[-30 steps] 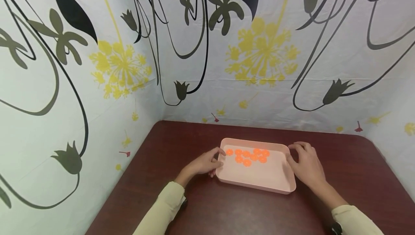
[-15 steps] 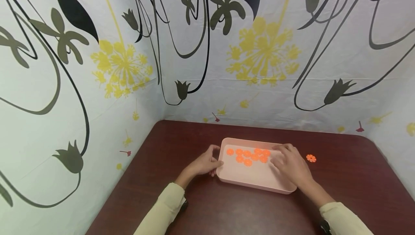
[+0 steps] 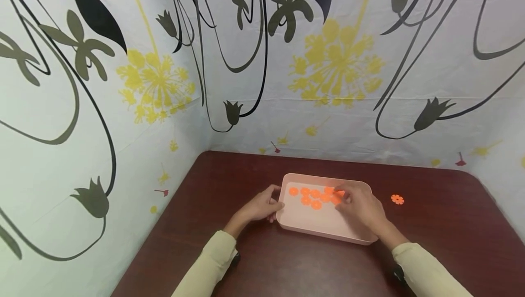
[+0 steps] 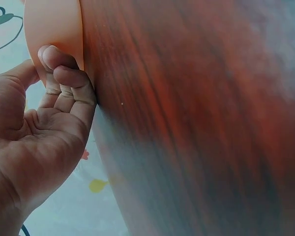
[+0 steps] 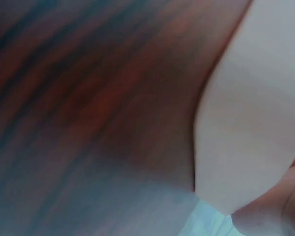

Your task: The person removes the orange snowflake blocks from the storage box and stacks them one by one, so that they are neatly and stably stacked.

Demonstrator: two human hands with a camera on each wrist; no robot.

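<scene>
A shallow pink tray [image 3: 324, 219] rests on the table, with several orange flower-shaped discs [image 3: 316, 204] inside toward its far side. My left hand [image 3: 259, 204] grips the tray's left end; in the left wrist view, that hand [image 4: 49, 118] has its thumb and fingers around the tray wall [image 4: 56, 22]. Over the tray's right half, my right hand [image 3: 362, 206] reaches to the rightmost discs, its thumb and index fingertip apart with orange showing between them. In the right wrist view, only part of that hand [image 5: 270, 211] shows behind the tray wall [image 5: 250, 113].
One orange flower-shaped disc [image 3: 397, 199] lies on the dark red-brown table [image 3: 311, 265] to the right of the tray. White cloth with a floral print [image 3: 262, 124] hangs behind the table and along its left side.
My right hand has moved left from the tray's right edge to over the discs. The disc on the table has come into sight. My left hand stays at the tray's left end.
</scene>
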